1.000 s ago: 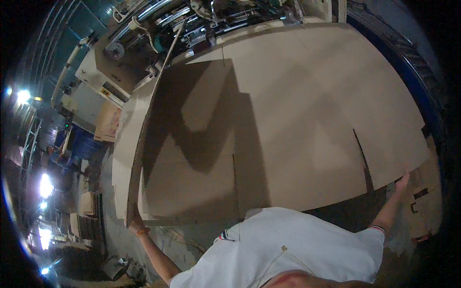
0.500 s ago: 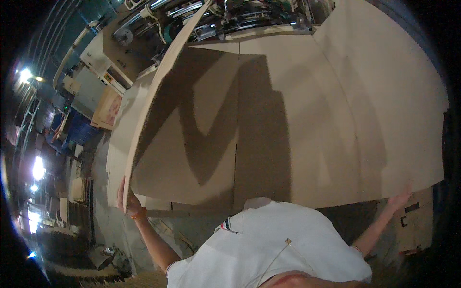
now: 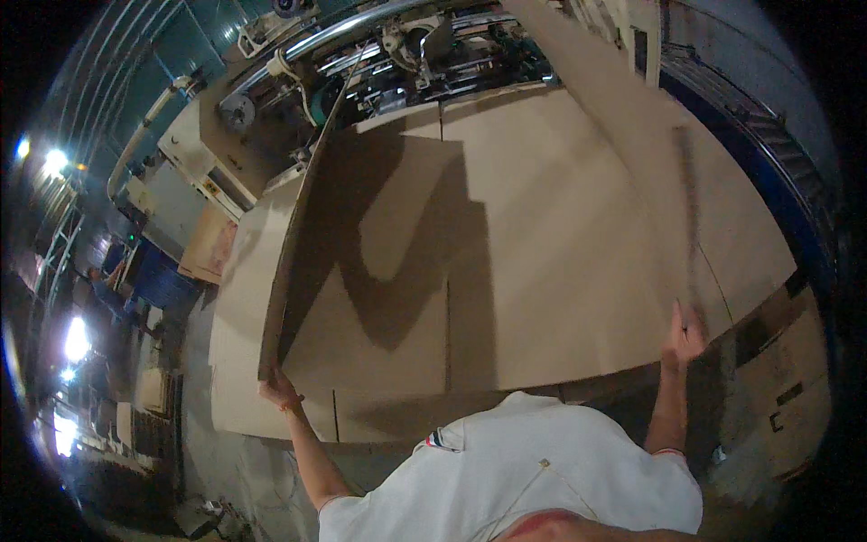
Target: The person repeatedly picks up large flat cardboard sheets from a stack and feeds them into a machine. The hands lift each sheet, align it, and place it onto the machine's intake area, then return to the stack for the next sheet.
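Observation:
A large brown cardboard sheet [image 3: 551, 280] spreads before me, its two side panels bent up. My left hand [image 3: 281, 390] grips the near end of the upright left panel [image 3: 281, 294], fingers partly hidden behind it. On the other side, my right hand [image 3: 685, 336] closes on the near end of the raised right panel [image 3: 646, 172], which is smeared by motion. Beneath lies more cardboard [image 3: 237, 370], showing past both sides of the held sheet.
A machine with metal rollers and bars [image 3: 424, 68] stands beyond the sheet's far edge. A cream machine housing [image 3: 206, 163] is at the far left. At the right are a blue rail [image 3: 754, 172] and a cardboard box with dark marks [image 3: 786, 406].
The right panel has swung up and inward, uncovering cardboard and the blue rail at the right. My right hand has moved left and up; my left hand has shifted slightly right.

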### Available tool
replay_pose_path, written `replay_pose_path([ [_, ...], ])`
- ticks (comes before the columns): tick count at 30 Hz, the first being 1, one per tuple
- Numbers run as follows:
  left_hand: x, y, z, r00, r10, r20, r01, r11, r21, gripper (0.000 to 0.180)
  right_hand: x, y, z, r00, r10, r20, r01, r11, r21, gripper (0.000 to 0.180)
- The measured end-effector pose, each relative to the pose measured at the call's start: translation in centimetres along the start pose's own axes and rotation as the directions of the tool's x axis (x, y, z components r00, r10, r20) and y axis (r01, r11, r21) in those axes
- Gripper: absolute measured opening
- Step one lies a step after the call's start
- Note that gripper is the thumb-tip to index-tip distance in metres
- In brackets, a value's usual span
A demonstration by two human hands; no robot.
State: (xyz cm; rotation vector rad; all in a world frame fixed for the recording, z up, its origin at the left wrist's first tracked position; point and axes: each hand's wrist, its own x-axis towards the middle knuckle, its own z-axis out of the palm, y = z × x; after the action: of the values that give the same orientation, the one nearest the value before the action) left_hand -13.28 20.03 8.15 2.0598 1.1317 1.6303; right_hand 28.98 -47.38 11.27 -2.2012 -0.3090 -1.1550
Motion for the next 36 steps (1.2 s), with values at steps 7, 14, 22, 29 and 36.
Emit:
replay_pose_path([
  [7, -1.3, 14.9, 6.4, 0.885, 0.335, 0.323, -0.332, 0.941, -0.064, 0.048, 6.7, 3.4, 6.9, 0.844, -0.532, 0.063, 0.500, 0.824, 0.266, 0.057],
  [14, -13.0, 13.7, 10.6, 0.626, 0.506, 0.593, -0.582, 0.809, -0.076, 0.040, 1.9, 0.7, 5.9, 0.813, -0.399, 0.423, 0.259, 0.900, 0.350, 0.048],
  [22, -19.3, 12.4, 12.0, 0.526, 0.413, 0.743, -0.485, 0.864, -0.136, 0.038, -7.7, 1.3, 11.3, 0.385, -0.590, 0.710, 0.510, 0.777, 0.370, 0.071],
  [29, -18.7, 12.0, 11.7, 0.487, 0.455, 0.746, -0.547, 0.825, -0.146, 0.045, -6.1, 1.3, 11.0, 0.367, -0.652, 0.664, 0.562, 0.724, 0.400, 0.066],
  [36, -15.4, 15.2, 10.6, 0.522, 0.438, 0.732, -0.471, 0.864, -0.181, 0.043, -3.6, 0.5, 10.3, 0.385, -0.663, 0.642, 0.529, 0.729, 0.434, 0.058],
])
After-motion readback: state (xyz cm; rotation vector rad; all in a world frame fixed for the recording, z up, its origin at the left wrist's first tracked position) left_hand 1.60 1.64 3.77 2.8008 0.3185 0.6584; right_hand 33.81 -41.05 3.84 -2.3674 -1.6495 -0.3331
